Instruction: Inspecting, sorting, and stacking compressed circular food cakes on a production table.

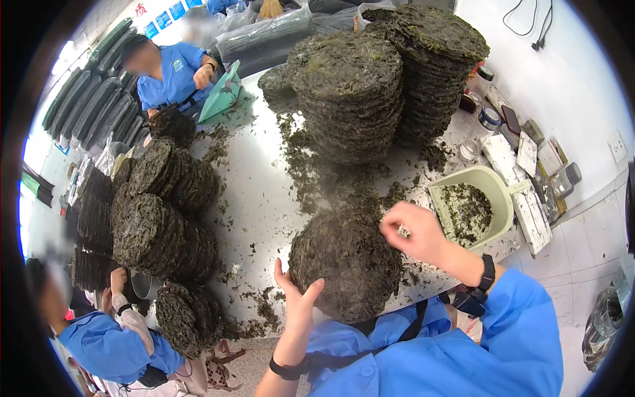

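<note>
Greenish-black seaweed disc [346, 274], lying right at the near edge of the bench [259, 182], squarely in front of the blue-sleeved wearer. Left hand [296, 294] open, thumb and fingers spread at the disc's left edge. Right hand [418, 233] curled closed above the opposite edge, pinching a pale scrap [403, 231], too small to identify.

And now to the containers! Just beyond that right hand, a pale green scoop [501, 206], partly filled with loose dark flakes [466, 210], handle toward the wall. Farther up the right side, a clear jar with a dark lid [485, 73], and lower down another clear jar [566, 180] on its side, contents unclear in both. Across the bench, a teal dustpan [222, 96] close to a co-worker in blue. Behind, clear plastic bags [264, 41], packed with dark, stacked material.
</note>
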### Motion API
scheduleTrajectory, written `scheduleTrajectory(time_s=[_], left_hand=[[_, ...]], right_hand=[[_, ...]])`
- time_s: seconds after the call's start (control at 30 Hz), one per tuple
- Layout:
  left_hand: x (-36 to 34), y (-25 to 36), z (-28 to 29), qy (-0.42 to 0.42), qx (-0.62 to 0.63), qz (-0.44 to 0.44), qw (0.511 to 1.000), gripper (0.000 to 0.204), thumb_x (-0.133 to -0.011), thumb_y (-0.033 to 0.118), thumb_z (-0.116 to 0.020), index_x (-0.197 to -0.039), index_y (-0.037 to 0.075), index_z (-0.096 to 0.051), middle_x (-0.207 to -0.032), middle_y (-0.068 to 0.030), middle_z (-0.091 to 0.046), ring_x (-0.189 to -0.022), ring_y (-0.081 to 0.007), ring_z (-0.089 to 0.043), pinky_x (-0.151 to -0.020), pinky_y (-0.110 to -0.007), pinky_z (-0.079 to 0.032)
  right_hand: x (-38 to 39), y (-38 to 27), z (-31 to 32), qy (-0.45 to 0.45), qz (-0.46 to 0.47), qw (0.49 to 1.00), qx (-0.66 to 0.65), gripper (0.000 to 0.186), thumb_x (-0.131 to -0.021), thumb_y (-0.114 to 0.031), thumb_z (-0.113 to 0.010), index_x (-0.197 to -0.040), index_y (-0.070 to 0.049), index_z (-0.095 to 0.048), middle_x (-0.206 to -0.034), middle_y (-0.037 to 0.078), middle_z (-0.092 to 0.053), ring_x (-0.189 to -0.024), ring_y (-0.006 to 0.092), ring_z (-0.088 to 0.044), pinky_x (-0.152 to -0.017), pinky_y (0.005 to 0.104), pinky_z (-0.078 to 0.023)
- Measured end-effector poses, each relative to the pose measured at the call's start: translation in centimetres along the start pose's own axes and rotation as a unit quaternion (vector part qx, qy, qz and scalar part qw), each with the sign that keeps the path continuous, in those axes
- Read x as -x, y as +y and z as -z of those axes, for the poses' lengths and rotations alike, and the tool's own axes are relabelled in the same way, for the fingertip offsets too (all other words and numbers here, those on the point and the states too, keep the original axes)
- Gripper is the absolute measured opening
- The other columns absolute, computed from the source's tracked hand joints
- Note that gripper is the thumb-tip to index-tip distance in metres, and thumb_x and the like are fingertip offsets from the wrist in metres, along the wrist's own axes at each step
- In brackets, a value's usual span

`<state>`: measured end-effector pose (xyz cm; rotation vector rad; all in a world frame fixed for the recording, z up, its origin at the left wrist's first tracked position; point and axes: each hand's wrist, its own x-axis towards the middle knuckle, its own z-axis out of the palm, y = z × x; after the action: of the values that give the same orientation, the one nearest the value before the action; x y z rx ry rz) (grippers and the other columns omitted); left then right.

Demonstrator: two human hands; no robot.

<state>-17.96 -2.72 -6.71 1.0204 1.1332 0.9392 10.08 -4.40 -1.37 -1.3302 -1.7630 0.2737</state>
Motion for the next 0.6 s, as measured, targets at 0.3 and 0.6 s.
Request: scheduleTrajectory(time_s=[0.3, 0.6], left_hand=[[0.6, 1.2, -1.9, -0.007, 0.008, 0.005, 1.0, 0.097, -0.08, 0.007, -0.067, -0.151, 0.022, -0.002, -0.143, -0.0175, -0.022, -0.126, -0.0292, -0.038, -0.101, -0.04, -0.039], [1.5, 0.8, -3.3, -0.023, -0.04, -0.078, 0.996, 0.099, -0.076, -0.008, -0.062, -0.151, 0.019, -0.003, -0.141, -0.0139, -0.027, -0.125, -0.026, -0.039, -0.101, -0.039, -0.041]], right_hand=[[5.5, 2.2, 0.3, 0.147, -0.304, 0.903, -0.265, 0.024, -0.087, -0.012, -0.068, -0.109, -0.003, -0.066, -0.098, 0.006, -0.07, -0.087, 0.0143, -0.065, -0.08, 0.0282, -0.051], [0.7, -2.0, -4.1, 0.03, 0.035, 0.984, 0.173, 0.012, -0.074, -0.01, -0.07, -0.082, -0.01, -0.061, -0.076, 0.005, -0.061, -0.068, 0.0258, -0.061, -0.06, 0.0354, -0.048]])
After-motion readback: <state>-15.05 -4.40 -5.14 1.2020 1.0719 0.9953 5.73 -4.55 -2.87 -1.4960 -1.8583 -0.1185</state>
